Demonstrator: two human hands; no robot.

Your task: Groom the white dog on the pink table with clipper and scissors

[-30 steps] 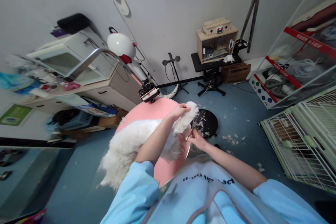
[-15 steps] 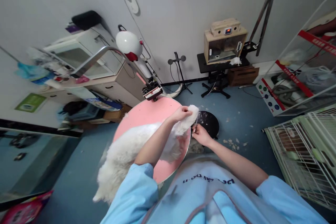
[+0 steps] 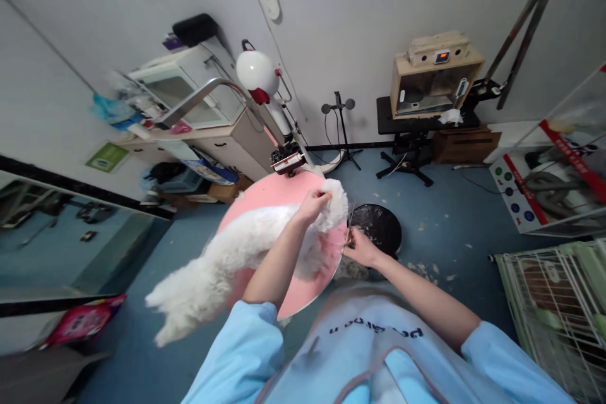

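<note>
A fluffy white dog [image 3: 265,221] is on a round pink grooming table [image 3: 274,189], its far-left end reaching past the table edge. My left hand [image 3: 313,207] is closed on a furry part of the dog at the table's right side; whether leg or tail I cannot tell. In my right hand [image 3: 362,249], beside that furry part and at the table's rim, is a pair of thin scissors [image 3: 351,218] with the blades pointing up. They look apart from the fur.
A black round stool [image 3: 381,227] stands right of the table, with fur clippings [image 3: 421,271] on the floor. A metal arm [image 3: 189,101] and a white dryer [image 3: 258,72] rise behind. A wire cage [image 3: 558,303] stands at right.
The view has turned left, shifting the room rightward. The dog's left end has stretched further outward. My right hand with the scissors has dropped slightly away from the held furry part.
</note>
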